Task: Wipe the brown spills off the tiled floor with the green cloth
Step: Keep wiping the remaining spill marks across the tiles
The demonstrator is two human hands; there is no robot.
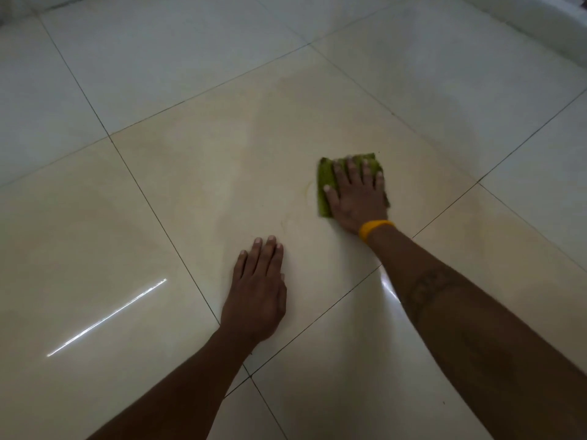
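A folded green cloth lies flat on the cream tiled floor right of centre. My right hand, with a yellow band at the wrist, presses down on it with straight, spread fingers. A faint yellowish-brown smear curves on the tile just left of the cloth, and thin brownish marks show nearer to me. My left hand rests flat on the floor, fingers straight and together, holding nothing.
Dark grout lines cross the glossy tiles. A bright streak of reflected light lies at lower left. A pale raised edge or wall base runs across the top right corner.
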